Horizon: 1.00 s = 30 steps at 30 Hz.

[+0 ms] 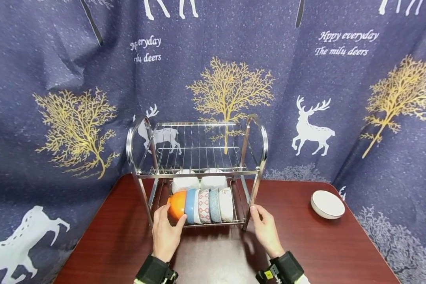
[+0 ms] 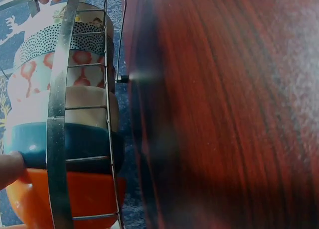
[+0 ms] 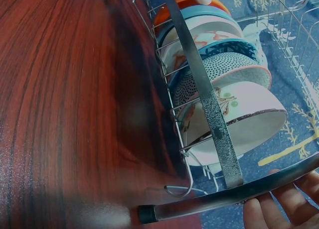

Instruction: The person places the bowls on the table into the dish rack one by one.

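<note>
My left hand (image 1: 166, 232) pinches the orange bowl (image 1: 178, 204) between thumb and fingers, at the left end of a row on the lower shelf of a metal dish rack (image 1: 198, 174). The thumb tip lies by the neighbouring blue bowl (image 1: 190, 205). Right of it, on edge, stand a plain white bowl, a red-patterned bowl (image 1: 204, 206), a dotted blue-grey bowl (image 1: 215, 206) and a white floral bowl (image 1: 226, 205). My right hand (image 1: 265, 228) grips the rack's right front leg (image 3: 199, 201), with curled fingers showing behind the bar in the right wrist view.
More white bowls (image 1: 185, 184) stand behind the row. The wire upper tier (image 1: 198, 157) spans above them. A white bowl (image 1: 327, 204) sits apart at the right of the reddish-brown table (image 1: 291, 236). A blue curtain (image 1: 284, 79) with deer hangs behind.
</note>
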{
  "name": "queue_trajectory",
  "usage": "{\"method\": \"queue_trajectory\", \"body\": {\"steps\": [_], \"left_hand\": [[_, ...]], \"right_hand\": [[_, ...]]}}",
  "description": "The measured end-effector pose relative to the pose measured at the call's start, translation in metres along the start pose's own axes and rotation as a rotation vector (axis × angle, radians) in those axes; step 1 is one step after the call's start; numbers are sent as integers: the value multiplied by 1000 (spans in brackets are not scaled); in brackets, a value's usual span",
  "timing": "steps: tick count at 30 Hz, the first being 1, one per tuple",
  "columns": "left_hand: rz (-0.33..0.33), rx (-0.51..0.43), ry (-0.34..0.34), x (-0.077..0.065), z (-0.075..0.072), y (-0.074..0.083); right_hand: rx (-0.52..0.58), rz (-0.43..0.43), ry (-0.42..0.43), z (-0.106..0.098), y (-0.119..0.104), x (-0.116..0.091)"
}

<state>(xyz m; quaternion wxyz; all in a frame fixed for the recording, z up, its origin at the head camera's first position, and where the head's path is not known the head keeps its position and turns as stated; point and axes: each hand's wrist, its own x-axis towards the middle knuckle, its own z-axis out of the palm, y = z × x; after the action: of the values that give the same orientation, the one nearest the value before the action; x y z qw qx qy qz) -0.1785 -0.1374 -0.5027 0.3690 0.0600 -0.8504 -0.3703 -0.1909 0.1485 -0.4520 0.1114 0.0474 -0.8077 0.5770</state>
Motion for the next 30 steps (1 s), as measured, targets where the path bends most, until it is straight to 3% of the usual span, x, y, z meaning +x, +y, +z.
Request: {"method": "queue_trajectory", "body": {"steps": [8, 12, 18, 30], "left_hand": [[-10, 18, -55, 4, -3, -1], [-16, 20, -67, 5, -3, -1], [-16, 16, -55, 5, -2, 0], [43, 14, -15, 10, -3, 5]], "right_hand": [[-8, -4, -4, 1, 0, 1], [7, -10, 2, 3, 19, 6], [24, -13, 7, 6, 41, 11], [15, -4, 20, 6, 43, 11]]}}
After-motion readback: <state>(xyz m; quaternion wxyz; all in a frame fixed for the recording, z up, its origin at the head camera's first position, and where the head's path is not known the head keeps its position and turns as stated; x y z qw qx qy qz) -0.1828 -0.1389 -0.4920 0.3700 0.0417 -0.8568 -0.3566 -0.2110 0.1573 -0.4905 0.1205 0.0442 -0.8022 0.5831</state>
